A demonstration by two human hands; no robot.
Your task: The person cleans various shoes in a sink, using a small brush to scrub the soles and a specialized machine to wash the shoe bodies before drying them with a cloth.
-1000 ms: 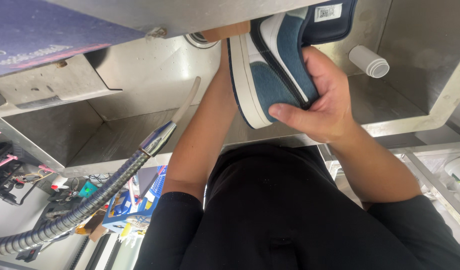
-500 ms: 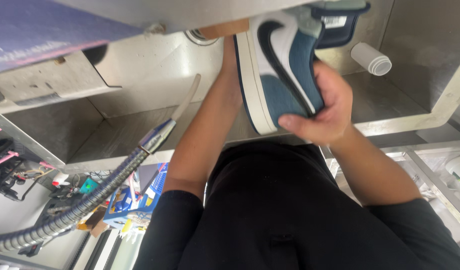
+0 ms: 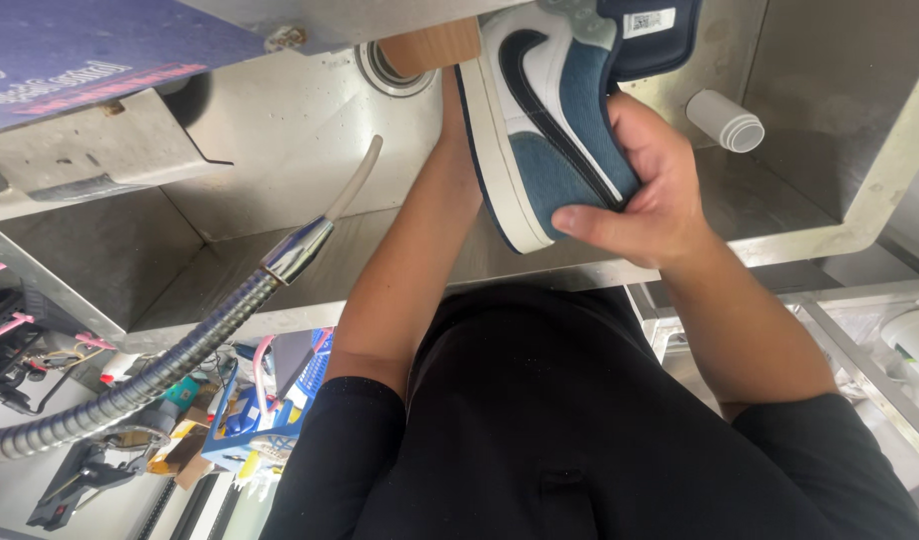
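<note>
My right hand (image 3: 652, 203) grips a blue and white sneaker (image 3: 552, 140) by its side, thumb across the blue panel, and holds it over a steel sink (image 3: 280, 140) with its pale sole turned left. My left forearm reaches up behind the sole. My left hand (image 3: 452, 108) is mostly hidden by the shoe. A tan wooden block (image 3: 430, 45) shows just above that wrist; whether the hand holds it is hidden.
A flexible metal hose (image 3: 170, 365) ending in a clear spray nozzle (image 3: 352, 190) crosses the sink's left front. The round drain (image 3: 378, 68) lies at the far side. A white pipe stub (image 3: 725, 120) sticks out on the right. A purple board (image 3: 80, 50) sits top left.
The sneaker has risen and tipped more upright, toe end nearer me. My right hand's grip has shifted lower along its side. The left forearm has stayed behind the sole.
</note>
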